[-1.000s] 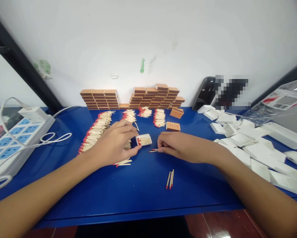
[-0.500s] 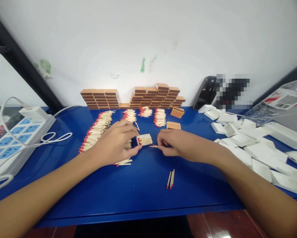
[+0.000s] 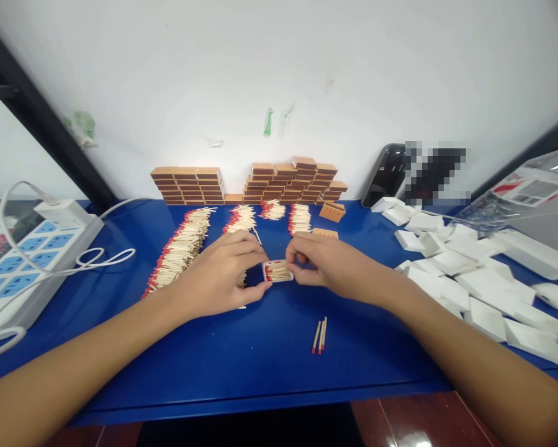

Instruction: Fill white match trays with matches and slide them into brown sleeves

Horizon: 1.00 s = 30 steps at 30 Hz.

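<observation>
A small white matchbox tray (image 3: 279, 279) lies on the blue table, partly filled with red-headed matches (image 3: 277, 270). My left hand (image 3: 229, 267) grips its left end between thumb and fingers. At the right end, my right hand (image 3: 313, 261) is closed in a pinch over the stick ends of matches in the tray; its fingertips partly hide them. Just behind that hand lies an orange matchbox sleeve (image 3: 326, 233), and another sleeve (image 3: 332, 212) stands further back. Three loose matches (image 3: 319, 336) rest nearer the table's front edge. A long heap of matches (image 3: 179, 248) is partly covered by my left hand.
Stacked matchboxes (image 3: 188, 185) line the wall, with more stacks (image 3: 292, 182) to their right. Smaller match piles (image 3: 300, 218) lie before them. White empty trays (image 3: 455, 261) spread over the right side, near a phone (image 3: 385, 177). A power strip (image 3: 36, 254) with cables sits left.
My right hand has moved slightly left to the tray, bringing the matches it held outside into it. The tray has shifted a little right and nearer, with my left hand still on it.
</observation>
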### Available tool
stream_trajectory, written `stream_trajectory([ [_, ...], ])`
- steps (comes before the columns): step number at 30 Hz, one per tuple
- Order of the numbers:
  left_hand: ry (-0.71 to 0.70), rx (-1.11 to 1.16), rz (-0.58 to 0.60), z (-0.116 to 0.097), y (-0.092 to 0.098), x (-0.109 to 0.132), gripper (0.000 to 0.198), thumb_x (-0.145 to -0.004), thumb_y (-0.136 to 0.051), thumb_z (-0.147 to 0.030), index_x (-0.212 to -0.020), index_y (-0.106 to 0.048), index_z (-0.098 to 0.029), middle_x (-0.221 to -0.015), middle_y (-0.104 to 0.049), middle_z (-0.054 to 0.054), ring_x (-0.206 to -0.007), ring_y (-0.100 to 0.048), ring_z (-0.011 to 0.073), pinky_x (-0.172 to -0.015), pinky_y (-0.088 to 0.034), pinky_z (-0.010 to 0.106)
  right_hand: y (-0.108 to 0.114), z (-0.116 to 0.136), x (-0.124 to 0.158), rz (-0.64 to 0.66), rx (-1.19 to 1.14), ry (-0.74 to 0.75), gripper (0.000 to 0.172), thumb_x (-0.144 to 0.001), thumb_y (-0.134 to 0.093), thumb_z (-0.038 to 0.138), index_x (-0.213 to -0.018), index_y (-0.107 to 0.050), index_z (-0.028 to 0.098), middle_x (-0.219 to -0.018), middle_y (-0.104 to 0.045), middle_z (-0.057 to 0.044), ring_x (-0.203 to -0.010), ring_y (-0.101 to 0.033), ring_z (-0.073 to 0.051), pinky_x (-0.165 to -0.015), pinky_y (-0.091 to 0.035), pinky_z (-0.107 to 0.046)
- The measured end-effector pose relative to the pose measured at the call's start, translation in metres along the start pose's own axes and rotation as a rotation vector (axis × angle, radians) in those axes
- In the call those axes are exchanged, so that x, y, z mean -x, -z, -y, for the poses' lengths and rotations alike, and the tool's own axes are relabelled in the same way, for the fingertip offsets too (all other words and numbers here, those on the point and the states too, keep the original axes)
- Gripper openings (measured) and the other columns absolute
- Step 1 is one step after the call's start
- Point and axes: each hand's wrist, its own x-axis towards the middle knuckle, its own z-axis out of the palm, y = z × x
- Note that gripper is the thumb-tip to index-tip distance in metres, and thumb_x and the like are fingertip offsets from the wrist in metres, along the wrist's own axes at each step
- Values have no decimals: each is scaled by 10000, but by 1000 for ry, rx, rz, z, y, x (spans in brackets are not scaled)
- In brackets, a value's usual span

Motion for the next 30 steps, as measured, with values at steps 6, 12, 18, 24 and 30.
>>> stream_trajectory([
  [6,-4,9,-14,1,-1,-1,174,-936,-712,-304,-1057,-747,-185,-1068,-752,80,-1094,-653,254,-1019,-553,430,-3,-1,-1,-2,32,3,42,-952,-627,210,-921,-600,204,-930,-645,-23,-737,-532,-145,-669,-363,-272],
  [12,2,23,1,0,-1,-2,179,-930,-714,-291,-1069,-750,-185,-1055,-749,78,-1072,-650,248,-1010,-555,424,-3,-5,-1,-68,102,65,50,-953,-651,233,-921,-627,202,-897,-648,-18,-739,-537,-149,-683,-370,-274],
  [18,1,13,-5,-1,-1,-1,180,-932,-717,-297,-1066,-746,-181,-1058,-748,80,-1073,-647,251,-1015,-552,426,-6,-7,-2,-89,144,87,35,-947,-653,212,-917,-645,197,-890,-662,-21,-738,-560,-149,-669,-356,-277],
  [24,-4,10,3,-2,0,0,172,-947,-700,-307,-1050,-743,-177,-1042,-744,80,-1069,-645,251,-1014,-556,431,-8,-2,-4,-67,162,68,40,-963,-623,194,-925,-638,194,-921,-672,-34,-746,-575,-154,-665,-354,-286],
  [30,-4,5,8,0,-1,0,183,-944,-701,-322,-1046,-746,-178,-1040,-745,86,-1068,-646,257,-1003,-561,438,-10,-1,-4,-54,140,53,43,-955,-615,179,-915,-625,192,-932,-672,-36,-744,-584,-152,-660,-362,-285],
])
